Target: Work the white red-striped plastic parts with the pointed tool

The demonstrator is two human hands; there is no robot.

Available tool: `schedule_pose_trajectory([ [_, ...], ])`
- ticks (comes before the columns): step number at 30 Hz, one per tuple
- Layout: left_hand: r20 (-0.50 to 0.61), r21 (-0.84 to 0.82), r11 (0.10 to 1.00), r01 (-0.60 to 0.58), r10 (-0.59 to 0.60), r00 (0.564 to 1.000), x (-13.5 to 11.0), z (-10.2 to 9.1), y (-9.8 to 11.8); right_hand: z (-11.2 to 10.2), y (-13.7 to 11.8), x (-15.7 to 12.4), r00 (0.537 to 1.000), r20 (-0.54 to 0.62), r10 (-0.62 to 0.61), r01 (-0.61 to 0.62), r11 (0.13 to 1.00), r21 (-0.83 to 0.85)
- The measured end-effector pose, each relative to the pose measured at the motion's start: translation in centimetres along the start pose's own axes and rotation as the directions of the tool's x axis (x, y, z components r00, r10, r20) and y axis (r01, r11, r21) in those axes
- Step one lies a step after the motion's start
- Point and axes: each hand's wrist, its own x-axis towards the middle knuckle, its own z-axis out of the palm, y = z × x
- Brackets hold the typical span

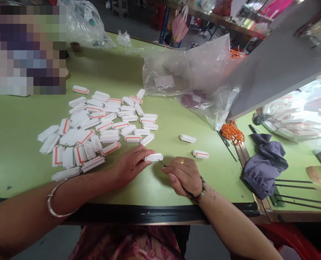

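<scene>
Between the thumb and fingers of my left hand (135, 161) is a small white plastic connector housing (153, 157), its slotted face turned toward me. My right hand (184, 177) grips a thin dark pick-like tool (162, 164), whose fine tip touches or nearly touches the housing's right end. Most of the tool's handle is hidden under the palm. Left of my hands lies a loose spread of similar white housings (109, 136), several with an orange strip. Two more, one plain white (188, 138) and one orange-striped (201, 154), lie apart beyond my right hand.
Clear plastic bags (187, 68) lie at the back of the green table (166, 119). Orange plastic rings (233, 133), a purple cloth (264, 166) and thin dark rods (298, 184) are at right. A grey panel (274, 61) slants above. Another person is at the upper left.
</scene>
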Motion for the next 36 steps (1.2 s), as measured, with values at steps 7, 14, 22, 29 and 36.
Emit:
schedule_pose_trajectory([
  [7, -0.022, -0.007, 1.000, 0.029, -0.029, 0.999, -0.02, 0.21, -0.21, -0.11, 0.13, 0.00, 1.000, -0.018, -0.005, 0.005, 1.000, 0.000],
  [14, -0.013, -0.020, 1.000, 0.022, -0.023, 1.000, 0.05, 0.19, -0.21, -0.18, 0.19, 0.05, 0.999, -0.027, -0.042, 0.043, 0.999, 0.012],
  [22, -0.013, -0.022, 1.000, 0.003, -0.003, 1.000, -0.04, 0.29, -0.60, -0.04, 0.15, -0.06, 1.000, -0.008, 0.017, -0.017, 0.999, -0.031],
  [29, -0.031, 0.010, 1.000, -0.011, 0.011, 0.999, -0.12, 0.32, -0.30, 0.23, -0.13, -0.23, 0.998, 0.011, 0.056, -0.055, 0.997, -0.047],
  [36, -0.024, 0.021, 1.000, -0.008, 0.009, 1.000, -0.11, 0.27, 0.08, 0.55, -0.08, -0.37, 0.996, 0.006, 0.084, -0.084, 0.996, -0.028],
])
